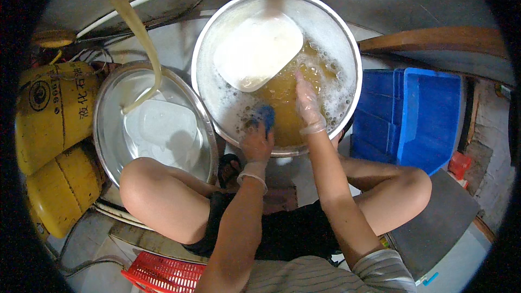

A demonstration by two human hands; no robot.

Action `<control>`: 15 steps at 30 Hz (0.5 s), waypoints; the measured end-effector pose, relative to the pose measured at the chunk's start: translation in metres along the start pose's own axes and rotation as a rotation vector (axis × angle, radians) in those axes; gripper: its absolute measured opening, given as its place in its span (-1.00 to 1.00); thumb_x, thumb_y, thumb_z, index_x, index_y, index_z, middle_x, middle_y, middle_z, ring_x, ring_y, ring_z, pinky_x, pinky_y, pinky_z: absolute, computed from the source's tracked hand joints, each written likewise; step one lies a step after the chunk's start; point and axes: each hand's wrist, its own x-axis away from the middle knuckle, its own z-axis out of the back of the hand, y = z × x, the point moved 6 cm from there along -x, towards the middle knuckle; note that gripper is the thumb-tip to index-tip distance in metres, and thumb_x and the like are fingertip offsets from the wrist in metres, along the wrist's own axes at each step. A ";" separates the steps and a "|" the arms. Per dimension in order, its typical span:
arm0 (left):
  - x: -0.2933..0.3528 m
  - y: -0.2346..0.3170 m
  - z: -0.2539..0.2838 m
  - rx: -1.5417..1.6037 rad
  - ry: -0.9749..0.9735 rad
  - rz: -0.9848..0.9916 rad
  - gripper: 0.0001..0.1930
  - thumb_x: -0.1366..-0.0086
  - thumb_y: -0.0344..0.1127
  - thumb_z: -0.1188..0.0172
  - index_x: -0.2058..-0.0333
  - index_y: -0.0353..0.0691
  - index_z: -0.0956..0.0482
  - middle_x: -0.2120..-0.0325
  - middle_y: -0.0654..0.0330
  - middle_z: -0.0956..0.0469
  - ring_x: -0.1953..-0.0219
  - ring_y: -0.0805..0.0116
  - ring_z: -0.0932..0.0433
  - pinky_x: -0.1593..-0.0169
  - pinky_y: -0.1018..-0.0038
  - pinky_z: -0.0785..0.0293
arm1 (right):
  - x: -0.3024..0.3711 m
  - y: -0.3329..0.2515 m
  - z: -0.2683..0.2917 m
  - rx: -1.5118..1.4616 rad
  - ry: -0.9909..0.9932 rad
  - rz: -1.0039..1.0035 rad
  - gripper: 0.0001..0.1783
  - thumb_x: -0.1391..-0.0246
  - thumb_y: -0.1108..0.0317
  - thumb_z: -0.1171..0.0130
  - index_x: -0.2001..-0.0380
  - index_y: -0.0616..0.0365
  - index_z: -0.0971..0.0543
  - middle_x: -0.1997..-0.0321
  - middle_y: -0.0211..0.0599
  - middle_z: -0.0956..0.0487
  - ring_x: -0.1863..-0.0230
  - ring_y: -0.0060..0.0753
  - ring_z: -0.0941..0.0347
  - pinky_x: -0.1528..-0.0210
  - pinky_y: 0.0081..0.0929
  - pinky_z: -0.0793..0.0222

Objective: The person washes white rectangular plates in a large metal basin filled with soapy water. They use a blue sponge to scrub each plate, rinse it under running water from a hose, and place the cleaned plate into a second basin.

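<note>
A large round metal basin (358,70) holds cloudy, brownish, foamy water. In its upper part floats a white rectangular container (259,49) with rounded corners. My left hand (256,144), in a clear plastic glove, is closed on a blue scrubbing sponge (265,115) at the basin's near side, just over the water. My right hand (308,102), also gloved, reaches over the near rim with its fingers stretched forward at the water. Its fingertips lie close to the container's right edge; foam and glare partly hide them, and I see nothing held there.
At left, a second metal basin (99,130) holds clear water and a pale container (163,123), with a yellowish hose (142,40) running into it. Yellow gas cylinders (51,114) stand farther left. A blue crate (401,114) is at right, a red basket (163,272) at lower left.
</note>
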 end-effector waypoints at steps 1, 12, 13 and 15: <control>0.001 0.000 -0.001 -0.034 0.047 -0.009 -0.60 -0.10 -0.02 0.03 0.14 -0.11 -0.38 0.37 0.05 -0.46 0.38 0.08 -0.45 0.38 0.16 -0.38 | 0.001 0.005 0.003 0.115 -0.021 0.025 -0.39 -0.06 -0.04 0.25 0.18 0.38 -0.40 0.14 0.07 -0.41 0.10 -0.12 -0.29 0.06 -0.38 -0.15; 0.000 0.001 0.002 -0.068 -0.005 0.039 -0.59 -0.05 -0.02 -0.02 0.16 -0.10 -0.40 0.38 0.04 -0.45 0.37 0.09 -0.46 0.35 0.17 -0.38 | 0.010 0.067 0.008 0.589 0.232 0.355 -0.62 0.02 0.18 0.16 0.31 0.29 -0.45 0.32 0.05 -0.44 0.24 -0.07 -0.34 0.21 -0.30 -0.22; 0.001 0.002 0.004 -0.074 0.029 0.017 -0.59 -0.05 -0.02 -0.02 0.16 -0.10 -0.40 0.38 0.04 -0.45 0.37 0.09 -0.46 0.35 0.17 -0.38 | 0.012 0.069 0.008 0.587 0.247 0.322 -0.62 0.02 0.19 0.15 0.31 0.29 -0.45 0.32 0.05 -0.44 0.24 -0.07 -0.34 0.21 -0.30 -0.23; 0.000 0.002 0.006 -0.065 0.045 0.004 -0.59 -0.05 -0.02 -0.02 0.16 -0.10 -0.40 0.37 0.03 -0.45 0.36 0.09 -0.46 0.34 0.17 -0.39 | 0.013 0.070 0.010 0.571 0.265 0.287 -0.63 0.02 0.19 0.15 0.31 0.29 -0.45 0.32 0.05 -0.44 0.24 -0.07 -0.34 0.22 -0.30 -0.23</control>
